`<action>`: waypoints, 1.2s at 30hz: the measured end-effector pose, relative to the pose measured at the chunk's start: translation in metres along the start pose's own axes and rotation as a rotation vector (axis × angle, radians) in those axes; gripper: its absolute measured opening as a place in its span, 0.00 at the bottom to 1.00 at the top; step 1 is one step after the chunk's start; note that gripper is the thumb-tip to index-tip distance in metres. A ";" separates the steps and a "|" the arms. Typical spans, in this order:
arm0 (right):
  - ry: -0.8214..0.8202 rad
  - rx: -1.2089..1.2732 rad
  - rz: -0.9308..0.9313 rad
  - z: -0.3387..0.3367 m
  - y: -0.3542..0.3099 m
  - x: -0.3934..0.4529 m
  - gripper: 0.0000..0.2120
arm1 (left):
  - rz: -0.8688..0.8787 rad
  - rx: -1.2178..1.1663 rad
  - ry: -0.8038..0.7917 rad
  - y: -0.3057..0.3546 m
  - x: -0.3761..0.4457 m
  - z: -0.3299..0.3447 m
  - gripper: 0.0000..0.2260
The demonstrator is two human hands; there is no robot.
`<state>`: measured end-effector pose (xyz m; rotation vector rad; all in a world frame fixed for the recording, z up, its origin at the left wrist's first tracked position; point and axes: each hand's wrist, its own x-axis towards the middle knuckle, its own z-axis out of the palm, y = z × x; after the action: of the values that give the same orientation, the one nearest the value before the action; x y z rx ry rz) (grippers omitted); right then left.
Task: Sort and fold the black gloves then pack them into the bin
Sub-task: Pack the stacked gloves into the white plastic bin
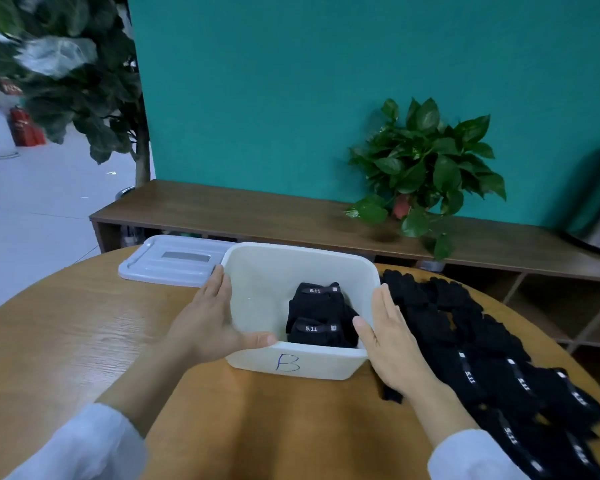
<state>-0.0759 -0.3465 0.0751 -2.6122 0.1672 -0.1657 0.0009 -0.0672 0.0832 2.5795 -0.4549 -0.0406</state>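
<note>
Left hand (pixel 208 317) and right hand (pixel 392 337), grip wide and flat, press both sides of the bin (pixel 326 365); gloves (pixel 465 341) lie just beside its right edge.

Worn kit: left sleeve (pixel 84 445) and right sleeve (pixel 471 457), both pale white with a faint blue tint, plain soft fabric, loose cuffs ending partway up the forearm. Both left hand (pixel 208 320) and right hand (pixel 392 344) bare, wrists bare.

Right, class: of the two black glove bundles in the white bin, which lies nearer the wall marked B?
The front bundle, right behind the B wall of the white bin; the other bundle lies farther back.
</note>
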 end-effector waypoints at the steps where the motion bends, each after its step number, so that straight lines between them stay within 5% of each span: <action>1: -0.001 0.019 0.015 0.003 -0.001 0.001 0.32 | -0.009 0.005 -0.003 0.001 -0.001 -0.001 0.65; 11: -0.030 -0.063 -0.027 0.012 -0.010 0.034 0.24 | -0.076 -0.017 0.023 -0.017 0.009 -0.009 0.66; 17: -0.051 -0.109 -0.002 0.018 -0.020 0.053 0.22 | -0.028 -0.052 0.022 -0.024 0.015 -0.017 0.55; 26: 0.001 -0.065 -0.027 0.017 -0.020 0.047 0.20 | 0.044 0.202 0.114 -0.021 0.005 -0.008 0.59; 36: 0.110 0.041 0.084 0.025 0.025 -0.037 0.27 | 0.420 0.126 0.087 0.054 -0.017 0.046 0.46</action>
<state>-0.1106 -0.3502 0.0385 -2.5515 0.3081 -0.2803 -0.0373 -0.1276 0.0691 2.5392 -0.9815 0.2528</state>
